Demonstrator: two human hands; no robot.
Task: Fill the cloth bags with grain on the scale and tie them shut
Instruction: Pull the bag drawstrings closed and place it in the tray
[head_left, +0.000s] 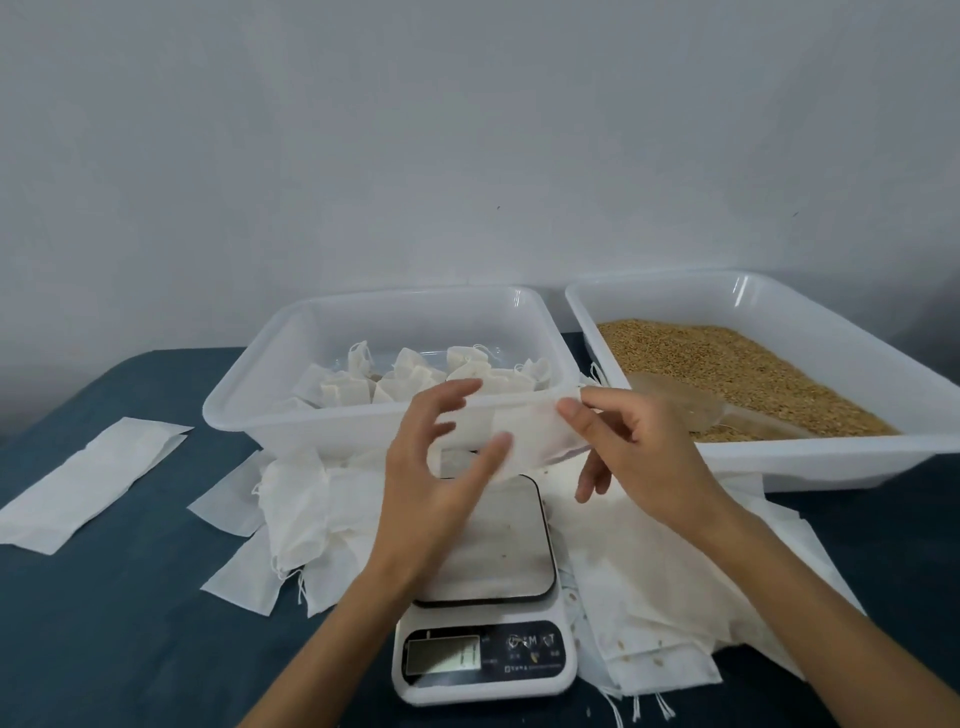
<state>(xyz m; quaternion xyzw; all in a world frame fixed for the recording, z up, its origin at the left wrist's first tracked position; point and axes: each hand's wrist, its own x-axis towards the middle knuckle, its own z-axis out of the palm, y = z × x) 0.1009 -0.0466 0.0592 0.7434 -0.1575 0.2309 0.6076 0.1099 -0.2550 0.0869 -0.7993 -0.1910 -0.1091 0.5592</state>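
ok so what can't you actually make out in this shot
- Scale reading: head view, digits too small and blurred.
- Scoop in the grain: right hand covers part of it.
- Bag mouth: head view, both hands hold it; left hand fingers hide whether it is open.
- Scale platform: left hand and bag cover its far edge.

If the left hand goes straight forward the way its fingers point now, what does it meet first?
The left hand already holds an empty cloth bag above the scale. Straight beyond it, the near wall of the tub of filled bags comes first, probably; depth is unclear.
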